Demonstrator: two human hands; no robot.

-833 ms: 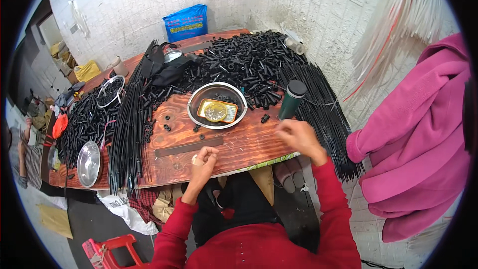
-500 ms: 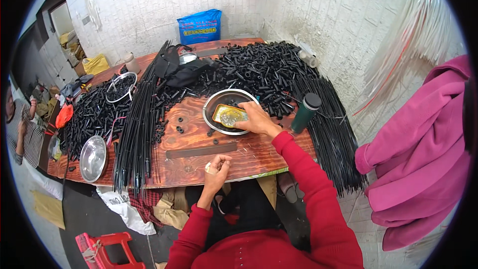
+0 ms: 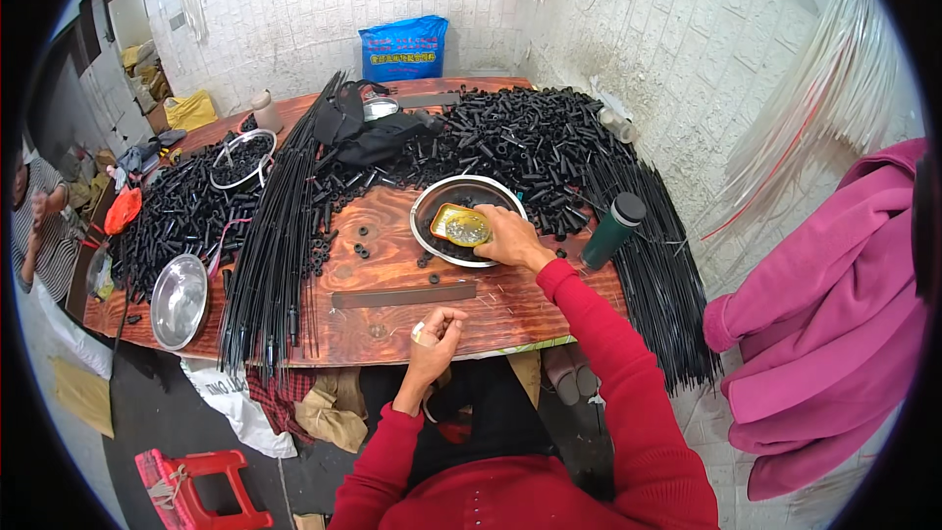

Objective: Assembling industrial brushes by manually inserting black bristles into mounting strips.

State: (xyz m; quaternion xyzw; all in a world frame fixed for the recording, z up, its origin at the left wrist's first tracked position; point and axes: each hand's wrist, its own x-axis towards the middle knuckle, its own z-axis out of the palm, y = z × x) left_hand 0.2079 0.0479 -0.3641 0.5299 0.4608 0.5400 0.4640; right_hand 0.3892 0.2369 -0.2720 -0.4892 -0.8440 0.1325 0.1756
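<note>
My right hand (image 3: 510,238) reaches into a steel bowl (image 3: 418,228) and wraps round the right end of a small yellow tin (image 3: 459,226). Shiny little bits lie inside the tin, and dark pieces show below it in the bowl. My left hand (image 3: 432,342), with a white wrapping on one digit, hovers by the table's near edge. Its fingers are curled together; whatever they pinch, if anything, is too small to make out. Just beyond it lies a flat brown strip (image 3: 404,294). Several black rings (image 3: 363,251) sit left of the bowl.
Black tubes (image 3: 520,128) are heaped behind the bowl, with bundles of long black rods (image 3: 265,265) to either side. A green bottle (image 3: 610,236) stands at right. An empty steel bowl (image 3: 180,302) is at left. A pink coat (image 3: 824,324) hangs at right; another person (image 3: 44,221) is far left.
The view has shifted slightly. My right hand and the tin have moved a little left within the bowl. My left hand stays near the table edge with fingers curled.
</note>
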